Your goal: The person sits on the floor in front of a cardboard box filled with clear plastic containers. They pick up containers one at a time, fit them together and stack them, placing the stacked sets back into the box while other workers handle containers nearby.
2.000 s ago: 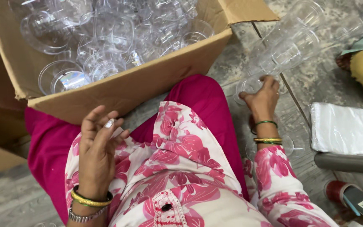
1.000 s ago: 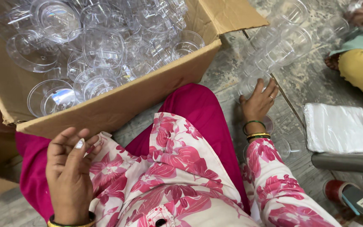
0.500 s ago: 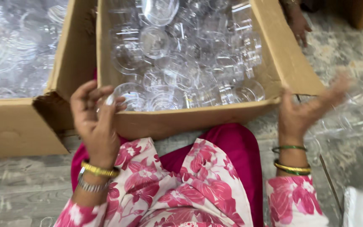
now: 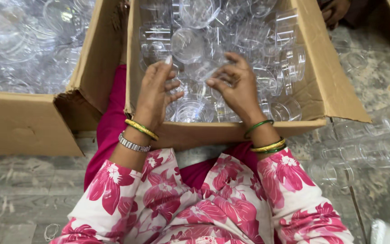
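**Both hands now over the open carton of clear cups**

Since half a second ago, both of my hands have come forward from outside the carton's near wall to hover together over the clear plastic cups piled in the cardboard box.

Head view: my left hand is over the near left part of the pile, fingers loosely curled and spread, gripping nothing that I can make out. My right hand is just beside it, near the middle of the box, fingers bent toward the left hand, also open; whether its fingertips touch a cup I cannot tell. Gold and green bangles circle the right wrist; a gold bangle and a silver bracelet circle the left. The box rests against my lap, on pink trousers. A second cardboard box, also filled with clear cups, stands to the left. More clear cups lie on the grey floor at right. Another person's hand shows beyond the box's far right corner.
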Motion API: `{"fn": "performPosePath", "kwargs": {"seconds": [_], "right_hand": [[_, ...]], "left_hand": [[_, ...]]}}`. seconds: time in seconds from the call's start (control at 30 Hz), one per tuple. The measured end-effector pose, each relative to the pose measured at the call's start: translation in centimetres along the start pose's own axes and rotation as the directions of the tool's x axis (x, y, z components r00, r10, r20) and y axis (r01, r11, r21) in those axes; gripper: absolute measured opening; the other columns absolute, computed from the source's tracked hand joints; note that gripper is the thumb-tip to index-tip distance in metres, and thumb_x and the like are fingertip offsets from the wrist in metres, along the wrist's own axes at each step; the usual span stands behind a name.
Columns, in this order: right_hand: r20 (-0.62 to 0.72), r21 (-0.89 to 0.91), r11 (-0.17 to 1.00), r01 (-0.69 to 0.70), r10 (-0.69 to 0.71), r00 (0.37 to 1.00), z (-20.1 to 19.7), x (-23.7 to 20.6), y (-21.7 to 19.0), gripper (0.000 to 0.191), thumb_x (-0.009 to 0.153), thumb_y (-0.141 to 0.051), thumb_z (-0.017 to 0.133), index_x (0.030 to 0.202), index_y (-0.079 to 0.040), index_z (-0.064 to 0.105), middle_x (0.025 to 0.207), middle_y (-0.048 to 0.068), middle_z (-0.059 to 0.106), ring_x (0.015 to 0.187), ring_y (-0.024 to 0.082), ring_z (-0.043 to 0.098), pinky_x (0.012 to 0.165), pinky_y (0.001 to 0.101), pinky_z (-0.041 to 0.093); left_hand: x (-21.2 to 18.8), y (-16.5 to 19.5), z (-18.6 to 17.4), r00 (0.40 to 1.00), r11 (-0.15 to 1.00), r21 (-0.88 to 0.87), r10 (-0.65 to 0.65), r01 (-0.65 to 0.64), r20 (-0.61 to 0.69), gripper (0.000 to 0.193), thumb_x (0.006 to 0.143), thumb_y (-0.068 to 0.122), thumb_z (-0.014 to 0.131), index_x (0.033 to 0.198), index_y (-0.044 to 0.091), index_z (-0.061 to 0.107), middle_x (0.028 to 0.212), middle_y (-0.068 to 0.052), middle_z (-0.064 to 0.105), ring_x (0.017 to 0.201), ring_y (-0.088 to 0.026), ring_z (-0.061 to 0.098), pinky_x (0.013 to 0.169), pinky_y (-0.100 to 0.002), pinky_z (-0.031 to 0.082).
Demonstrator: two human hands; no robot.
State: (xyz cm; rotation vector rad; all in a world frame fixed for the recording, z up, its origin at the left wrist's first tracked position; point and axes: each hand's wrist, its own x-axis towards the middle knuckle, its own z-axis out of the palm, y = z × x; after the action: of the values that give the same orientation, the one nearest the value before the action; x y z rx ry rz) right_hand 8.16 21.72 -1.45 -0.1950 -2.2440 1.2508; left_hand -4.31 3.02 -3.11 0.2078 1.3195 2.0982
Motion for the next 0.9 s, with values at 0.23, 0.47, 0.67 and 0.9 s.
{"fn": "performPosePath", "kwargs": {"seconds": [0.23, 0.47, 0.67, 0.9], "right_hand": [[0.117, 0.145, 0.984, -0.105, 0.089, 0.989, 1.7, -0.6, -0.3, 0.055, 0.080, 0.006, 0.056, 0.130, -0.012, 0.068, 0.141, 0.006, 0.065, 0.115, 0.025, 0.071, 0.095, 0.0349, 0.060], [0.209, -0.775, 0.629, 0.063, 0.160, 0.965, 2.0, 0.5, 1.3, 0.051, 0.074, 0.005, 0.068, 0.121, -0.014, 0.075, 0.129, 0.013, 0.067, 0.122, 0.041, 0.056, 0.102, 0.0528, 0.049], [0.279, -0.842, 0.521, 0.141, 0.195, 0.940, -1.1, 1.2, 2.7, 0.051, 0.063, -0.003, 0.081, 0.111, -0.020, 0.077, 0.141, 0.012, 0.060, 0.125, 0.047, 0.051, 0.092, 0.0527, 0.049], [0.092, -0.706, 0.671, 0.228, -0.233, 0.968, 0.1, 0.3, 3.8, 0.021, 0.073, -0.019, 0.083, 0.087, -0.010, 0.068, 0.116, 0.013, 0.069, 0.113, 0.039, 0.060, 0.091, 0.0495, 0.052]], "left_hand": [[-1.6, 2.1, -0.5, 0.948, 0.978, -0.172, -0.059, 0.117, 0.313, 0.067, 0.088, 0.059, 0.062, 0.137, 0.018, 0.044, 0.118, -0.018, 0.061, 0.086, -0.035, 0.069, 0.071, -0.043, 0.061], [-1.7, 1.8, -0.6, 0.987, 0.994, -0.107, 0.015, 0.003, 0.162, 0.065, 0.088, 0.050, 0.065, 0.142, 0.022, 0.042, 0.119, -0.015, 0.059, 0.089, -0.028, 0.070, 0.070, -0.041, 0.062], [-2.2, 1.9, -1.0, 0.975, 0.993, -0.113, 0.060, -0.037, 0.213, 0.061, 0.092, 0.046, 0.064, 0.143, 0.021, 0.044, 0.122, -0.016, 0.061, 0.090, -0.028, 0.071, 0.070, -0.041, 0.062], [-1.9, 1.4, -1.0, 0.981, 0.996, -0.067, 0.078, -0.067, 0.177, 0.062, 0.091, 0.048, 0.064, 0.143, 0.020, 0.043, 0.119, -0.014, 0.061, 0.086, -0.028, 0.071, 0.067, -0.042, 0.061]]}}
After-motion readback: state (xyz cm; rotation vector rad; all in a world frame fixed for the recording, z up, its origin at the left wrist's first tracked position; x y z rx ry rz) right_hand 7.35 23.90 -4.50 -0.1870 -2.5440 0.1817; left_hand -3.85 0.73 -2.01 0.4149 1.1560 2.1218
